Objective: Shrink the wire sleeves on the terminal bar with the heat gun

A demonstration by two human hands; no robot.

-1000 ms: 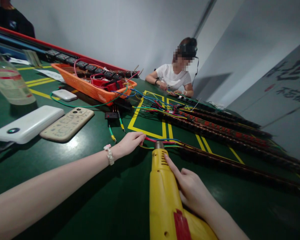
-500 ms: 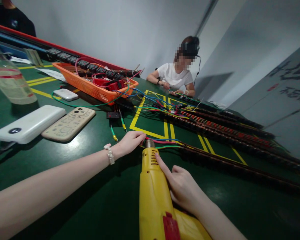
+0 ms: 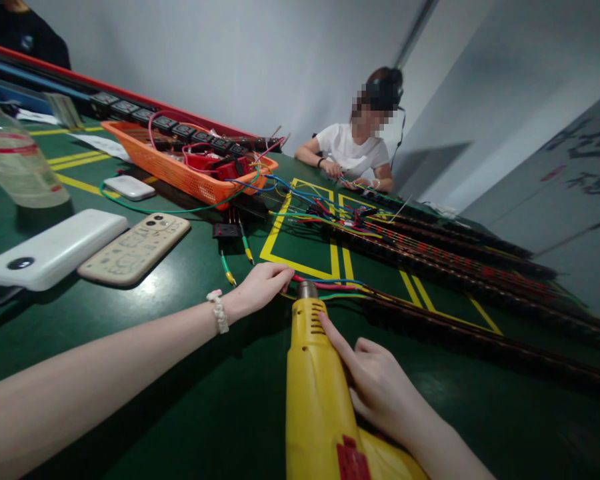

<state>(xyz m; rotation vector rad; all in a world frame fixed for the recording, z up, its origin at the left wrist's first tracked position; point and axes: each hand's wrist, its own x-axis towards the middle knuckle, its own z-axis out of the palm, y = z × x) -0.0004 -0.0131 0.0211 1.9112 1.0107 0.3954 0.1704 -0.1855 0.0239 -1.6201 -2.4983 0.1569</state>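
Note:
My right hand (image 3: pixel 375 373) is wrapped round a yellow heat gun (image 3: pixel 316 387), its index finger stretched along the barrel beside the vent slots. The metal nozzle (image 3: pixel 308 289) points away from me, right at a bundle of coloured wires (image 3: pixel 337 286) in red, blue and green. My left hand (image 3: pixel 266 285) pinches the near ends of these wires, just left of the nozzle; its fingertips partly hide them. From the bundle the wires run right into a long dark strip (image 3: pixel 445 320) on the green table. Whether the nozzle touches the wires I cannot tell.
An orange basket (image 3: pixel 180 167) holds red parts and wires. Left lie a phone (image 3: pixel 135 250), a white power bank (image 3: pixel 55 247), a white case (image 3: pixel 129 187) and a bottle (image 3: pixel 20 167). A black socket (image 3: pixel 226 231) has green leads. Across the table sits a co-worker (image 3: pixel 353 150); more strips (image 3: pixel 430 250) lie right.
The heat gun and my right hand have shifted slightly right, so the nozzle sits farther from my left fingers along the wires. My left hand keeps its pinch.

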